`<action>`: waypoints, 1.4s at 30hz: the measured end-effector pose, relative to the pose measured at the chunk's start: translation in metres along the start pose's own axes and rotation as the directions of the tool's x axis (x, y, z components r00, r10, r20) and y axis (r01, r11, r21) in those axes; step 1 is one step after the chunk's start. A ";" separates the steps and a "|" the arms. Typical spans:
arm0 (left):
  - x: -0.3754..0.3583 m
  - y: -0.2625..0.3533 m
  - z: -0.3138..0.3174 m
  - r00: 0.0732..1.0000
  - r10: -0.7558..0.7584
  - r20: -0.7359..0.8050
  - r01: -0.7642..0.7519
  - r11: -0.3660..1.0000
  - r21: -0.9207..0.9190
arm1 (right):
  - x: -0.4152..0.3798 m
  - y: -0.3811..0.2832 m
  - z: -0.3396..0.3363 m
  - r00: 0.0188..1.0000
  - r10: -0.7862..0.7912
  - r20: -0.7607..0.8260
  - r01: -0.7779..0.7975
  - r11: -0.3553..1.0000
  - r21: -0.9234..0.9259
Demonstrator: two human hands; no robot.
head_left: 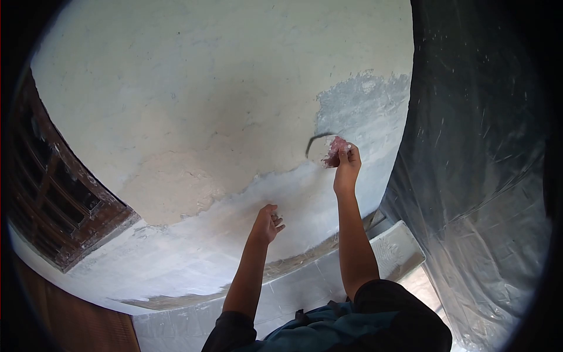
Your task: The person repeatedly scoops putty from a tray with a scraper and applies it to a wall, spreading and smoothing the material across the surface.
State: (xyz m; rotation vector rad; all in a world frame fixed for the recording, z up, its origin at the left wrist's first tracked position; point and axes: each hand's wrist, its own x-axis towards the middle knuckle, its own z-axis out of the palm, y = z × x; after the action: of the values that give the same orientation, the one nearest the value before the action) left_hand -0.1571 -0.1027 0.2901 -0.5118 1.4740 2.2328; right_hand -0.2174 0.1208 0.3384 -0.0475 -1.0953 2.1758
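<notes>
Your right hand (347,167) grips a pinkish handle of a thin curved metal blade (316,141) on the plaster wall (193,105): matt, chalky, rough. Right of the blade, a patch of grey coarse plaster (358,102). Further right, glossy crinkled plastic sheeting (475,158). Left of the wall, dark worn wood frame (53,193).

The right hand (347,164) gripped a trowel (324,148) with a pink handle, its blade against the wall (193,100) at three o'clock, just below a grey patch (358,100). The left hand (267,223), loosely curled, touched fresh white plaster (193,246) near centre. A wooden frame (58,199) stood at nine o'clock, plastic sheeting (481,164) at three.
</notes>
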 end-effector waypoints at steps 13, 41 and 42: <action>0.007 -0.003 -0.007 0.999 -0.032 -0.019 0.032 0.999 -0.015 | -0.029 0.005 0.030 0.976 -0.091 0.195 0.125 0.977 -0.170; 0.004 0.003 -0.021 0.998 -0.058 0.014 0.058 0.997 -0.048 | -0.016 0.014 -0.015 1.000 0.018 0.004 -0.018 1.000 0.005; 0.006 0.003 -0.024 0.997 -0.080 0.022 0.082 0.994 -0.075 | -0.019 0.012 -0.011 0.999 0.022 0.026 -0.023 1.000 0.019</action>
State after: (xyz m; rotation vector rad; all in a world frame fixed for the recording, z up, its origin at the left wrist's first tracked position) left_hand -0.1620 -0.1252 0.2804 -0.5627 1.3396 2.2304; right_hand -0.2059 0.1120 0.3173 -0.0236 -1.0933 2.2123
